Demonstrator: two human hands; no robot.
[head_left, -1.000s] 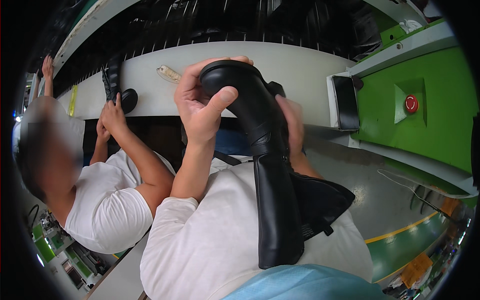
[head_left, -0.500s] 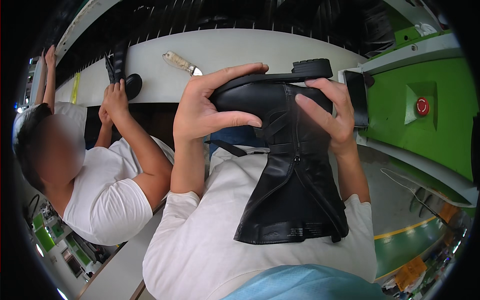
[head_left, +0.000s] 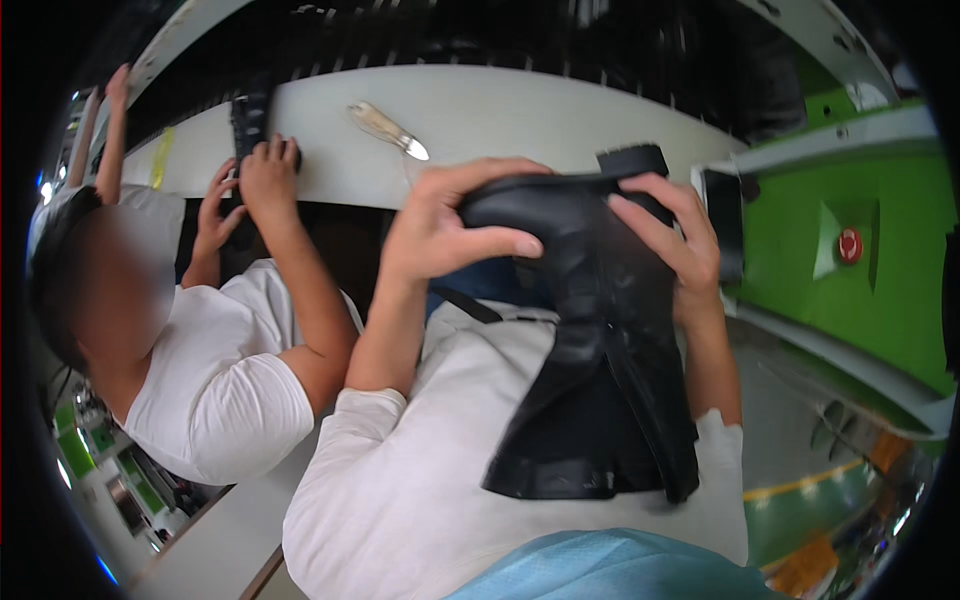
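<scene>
A black ankle boot (head_left: 590, 260) is held sole up in front of my chest, its shaft hanging down with the side zip undone. My left hand (head_left: 440, 225) grips the toe end, thumb on the upper and fingers over the sole. At the heel end, my right hand (head_left: 680, 235) pinches the boot between thumb and fingers below the blocky heel. A black strap dangles left of the shaft. The boot's far side is hidden, and motion blurs its details.
A knife (head_left: 388, 130) with a pale wrapped handle lies on the white table (head_left: 320, 110). To the left, a co-worker (head_left: 220, 350) handles a black strapped piece. A green machine (head_left: 800, 260) with a red button (head_left: 849, 245) stands at the right, beside a dark flat object (head_left: 722, 222).
The view has shifted, so the scene sits slightly lower and further right. My hands still hold the boot, which has turned a little. The co-worker's hands have moved on their piece.
</scene>
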